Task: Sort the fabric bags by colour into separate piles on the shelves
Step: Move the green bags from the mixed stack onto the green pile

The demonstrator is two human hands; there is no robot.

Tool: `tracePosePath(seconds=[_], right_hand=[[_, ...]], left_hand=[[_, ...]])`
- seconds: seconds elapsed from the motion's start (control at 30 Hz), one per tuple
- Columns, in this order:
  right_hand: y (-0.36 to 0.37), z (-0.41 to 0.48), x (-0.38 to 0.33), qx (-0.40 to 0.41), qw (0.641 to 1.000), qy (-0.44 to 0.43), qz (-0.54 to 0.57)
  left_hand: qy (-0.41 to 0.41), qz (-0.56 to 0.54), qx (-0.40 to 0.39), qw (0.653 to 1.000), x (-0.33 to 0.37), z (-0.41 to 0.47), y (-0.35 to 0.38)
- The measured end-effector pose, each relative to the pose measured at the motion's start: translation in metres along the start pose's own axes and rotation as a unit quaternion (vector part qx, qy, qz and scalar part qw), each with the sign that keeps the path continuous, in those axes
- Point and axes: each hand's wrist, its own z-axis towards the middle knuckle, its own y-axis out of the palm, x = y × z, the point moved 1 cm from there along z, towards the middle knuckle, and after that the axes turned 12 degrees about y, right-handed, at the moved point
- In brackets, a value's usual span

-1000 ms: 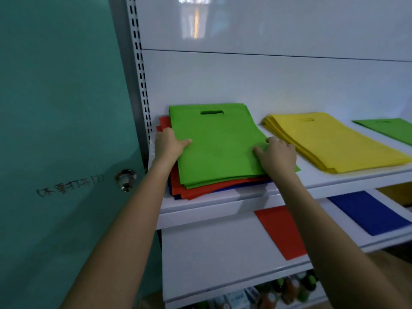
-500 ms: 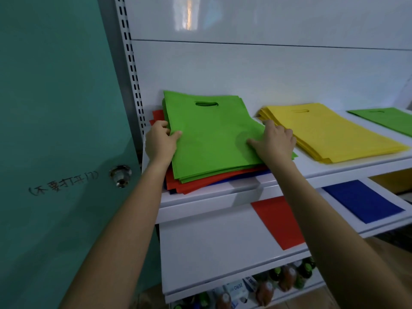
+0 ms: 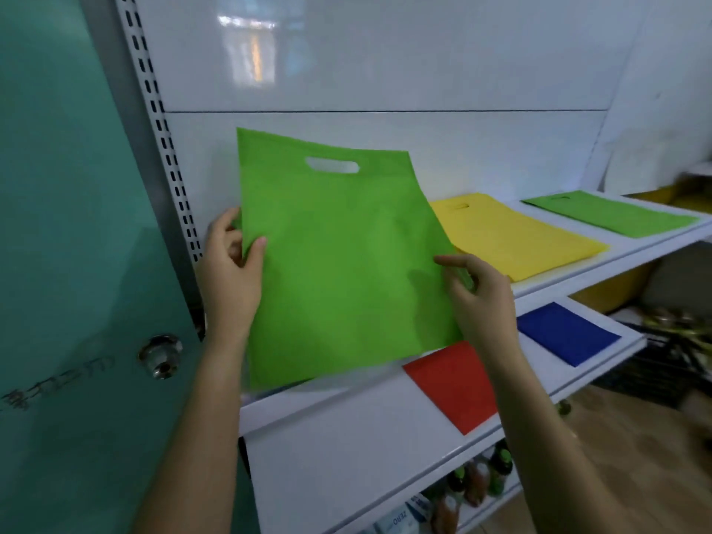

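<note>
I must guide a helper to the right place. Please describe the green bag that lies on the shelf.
Find the upper shelf. Past the yellow pile, at the far right end, a green bag lies flat. Unlike the held bag, which the left hand and right hand grip in the air, it rests untouched on the shelf.

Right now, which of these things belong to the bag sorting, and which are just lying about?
Job: held green bag in left hand and right hand, yellow pile, shelved green bag, red bag, blue bag.
Lying about: bottles, teal door, door knob.
</note>
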Motion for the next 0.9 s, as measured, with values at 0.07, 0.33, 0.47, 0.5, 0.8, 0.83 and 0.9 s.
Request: tracePosePath(seconds=[0.07, 0.33, 0.47, 0.5, 0.8, 0.83, 0.9], right_hand=[[-0.016, -0.025, 0.013, 0.017, 1.000, 0.009, 0.017], [-0.094, -0.094, 0.089, 0.130, 0.988, 0.087, -0.005], [-0.147, -0.119, 0.132, 0.180, 0.973, 0.130, -0.067], [-0.160, -0.125, 0.144, 0.189, 0.968, 0.142, -0.079], [-0.266, -0.175, 0.220, 0.193, 0.947, 0.203, -0.155], [-0.278, -0.180, 0.227, 0.190, 0.946, 0.209, -0.161], [-0.300, -0.189, 0.238, 0.186, 0.943, 0.224, -0.163]], left_hand=[[0.069, -0.004, -0.014, 0.997, 0.022, -0.010, -0.003], [0.169, -0.054, -0.147, 0.973, 0.090, -0.086, 0.058], [0.134, -0.095, -0.303, 0.939, 0.117, -0.135, 0.098], [0.130, -0.099, -0.334, 0.928, 0.121, -0.149, 0.108], [0.057, -0.134, -0.387, 0.911, 0.181, -0.276, 0.185], [0.045, -0.139, -0.385, 0.911, 0.191, -0.289, 0.191], [0.022, -0.146, -0.383, 0.912, 0.210, -0.311, 0.202]])
